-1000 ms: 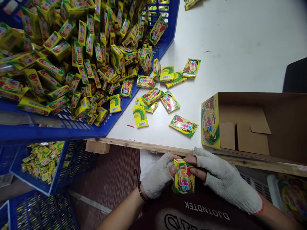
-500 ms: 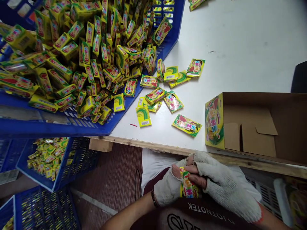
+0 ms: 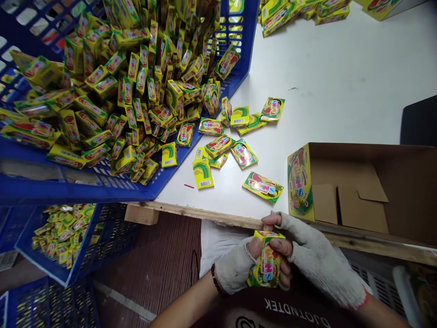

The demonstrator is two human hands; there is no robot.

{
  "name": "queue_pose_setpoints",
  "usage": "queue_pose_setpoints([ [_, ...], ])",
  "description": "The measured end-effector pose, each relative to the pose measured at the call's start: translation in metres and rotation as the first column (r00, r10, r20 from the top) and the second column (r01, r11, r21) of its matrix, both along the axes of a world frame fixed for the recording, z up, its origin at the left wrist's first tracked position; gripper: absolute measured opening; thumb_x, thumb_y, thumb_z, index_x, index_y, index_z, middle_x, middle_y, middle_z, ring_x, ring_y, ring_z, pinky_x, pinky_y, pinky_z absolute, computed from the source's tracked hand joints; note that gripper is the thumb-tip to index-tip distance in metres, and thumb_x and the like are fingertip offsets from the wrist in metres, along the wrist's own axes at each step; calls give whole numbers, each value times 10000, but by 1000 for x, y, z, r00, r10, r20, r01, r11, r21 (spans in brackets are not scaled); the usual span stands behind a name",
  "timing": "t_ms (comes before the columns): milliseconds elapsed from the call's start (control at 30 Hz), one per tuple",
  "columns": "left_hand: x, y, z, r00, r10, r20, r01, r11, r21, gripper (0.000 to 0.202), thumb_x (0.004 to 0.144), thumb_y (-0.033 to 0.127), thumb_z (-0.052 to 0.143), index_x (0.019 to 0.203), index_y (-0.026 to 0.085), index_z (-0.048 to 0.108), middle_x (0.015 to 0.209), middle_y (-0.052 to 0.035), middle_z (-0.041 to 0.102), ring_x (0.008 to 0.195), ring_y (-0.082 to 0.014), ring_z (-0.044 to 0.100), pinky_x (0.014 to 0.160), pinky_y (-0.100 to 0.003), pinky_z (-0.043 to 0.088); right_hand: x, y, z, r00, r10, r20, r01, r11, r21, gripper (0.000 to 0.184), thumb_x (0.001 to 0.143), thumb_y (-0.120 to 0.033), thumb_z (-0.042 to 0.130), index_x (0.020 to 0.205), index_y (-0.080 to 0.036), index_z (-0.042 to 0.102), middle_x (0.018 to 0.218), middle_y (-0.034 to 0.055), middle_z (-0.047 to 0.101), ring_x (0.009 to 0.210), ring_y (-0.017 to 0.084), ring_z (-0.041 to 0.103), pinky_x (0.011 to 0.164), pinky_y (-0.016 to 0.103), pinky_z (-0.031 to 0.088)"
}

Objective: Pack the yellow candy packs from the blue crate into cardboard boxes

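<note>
Both my hands wear white knitted gloves with bare fingertips. Between them, just below the table's front edge, is a small yellow-green candy box [image 3: 268, 264] printed TWINS. My left hand [image 3: 235, 266] grips its left side, thumb on the front. My right hand [image 3: 307, 255] has its thumb on the upper right of the front, with other fingertips at the top and right edge. What lies behind the box is hidden. Several like boxes lie loose on the table, the nearest a flat TWINS box [image 3: 262, 187]. An open cardboard carton [image 3: 300, 182] stands to the right.
A blue crate [image 3: 112, 193] heaped with such boxes leans onto the table [image 3: 324, 91] at left. More boxes [image 3: 303, 9] lie at the far edge beside another carton [image 3: 382, 7]. Blue crates [image 3: 64, 273] stand on the floor. The table has a wooden front edge [image 3: 205, 215].
The view has tilted up, showing more boxes at the far edge. My right fingers have shifted on the candy box, and more of its front and top now shows.
</note>
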State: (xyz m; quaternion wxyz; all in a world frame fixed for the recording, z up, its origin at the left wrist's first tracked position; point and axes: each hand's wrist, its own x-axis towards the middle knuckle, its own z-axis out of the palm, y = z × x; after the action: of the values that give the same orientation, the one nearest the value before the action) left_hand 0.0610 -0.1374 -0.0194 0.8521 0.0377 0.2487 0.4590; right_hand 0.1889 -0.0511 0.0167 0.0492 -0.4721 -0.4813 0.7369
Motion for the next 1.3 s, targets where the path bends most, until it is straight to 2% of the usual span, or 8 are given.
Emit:
queue_pose_setpoints([
  [200,-8,4,7,995,90,32,-88,995,-56,702,642,703,785,1038,141,642,847,-57,612,710,-144,593,695,-269,477,-2,3,-8,994,-94,-53,102,980,171,598,742,-600,706,1191,-221,595,1076,90,671,599,149,649,533,289,565],
  [400,-29,23,27,827,432,-361,-397,902,171,663,741,592,779,1245,179,654,1180,-121,671,1098,-253,632,1010,-368,469,-9,2,-17,984,-59,-166,97,968,231,801,800,-632,639,1439,-190,443,1301,161,628,1159,288,633,1003,423,523],
  [633,-37,48,17,692,426,-582,-353,904,241,581,896,605,579,1266,162,644,1186,-152,687,1055,-281,668,978,-453,510,-15,15,-7,997,7,80,-38,918,395,629,830,-484,591,1348,-128,567,1201,143,718,1001,286,707,860,395,601],
  [767,-69,93,-4,89,557,-826,174,808,563,385,964,336,482,1299,192,607,1341,-132,611,1274,-266,540,1140,-484,385,0,10,-20,977,-46,207,-130,644,754,469,890,-372,514,1277,-137,642,1216,147,720,1066,283,700,904,378,586],
  [867,-84,126,-7,-141,606,-783,747,584,318,416,915,193,509,1325,145,559,1301,-160,617,1279,-287,518,1111,-495,412,7,7,-35,977,-19,212,-196,305,932,391,921,-247,465,1251,-150,649,1144,145,740,1008,256,713,871,362,592],
  [967,-87,139,-1,-336,589,-735,859,511,16,413,904,208,540,1304,105,554,1201,-181,634,1176,-335,552,977,-514,484,-1,16,-40,957,5,291,-291,79,953,332,894,-127,437,1118,-156,682,1001,137,749,891,245,708,789,357,594],
  [1133,-96,116,10,-313,552,-773,817,572,77,334,933,193,469,1245,155,584,1220,-168,608,1121,-302,570,977,-485,475,-34,46,-33,868,33,495,-490,-104,866,296,776,-25,502,949,-159,702,1005,154,719,954,281,665,830,395,559],
  [1300,-120,77,12,-327,598,-732,703,671,235,541,826,163,563,1362,178,497,1358,-178,543,1259,-319,517,1076,-520,422,-59,58,-29,766,74,639,-640,-15,768,342,755,-36,563,1046,-158,696,1012,140,706,940,288,664,809,388,522],
])
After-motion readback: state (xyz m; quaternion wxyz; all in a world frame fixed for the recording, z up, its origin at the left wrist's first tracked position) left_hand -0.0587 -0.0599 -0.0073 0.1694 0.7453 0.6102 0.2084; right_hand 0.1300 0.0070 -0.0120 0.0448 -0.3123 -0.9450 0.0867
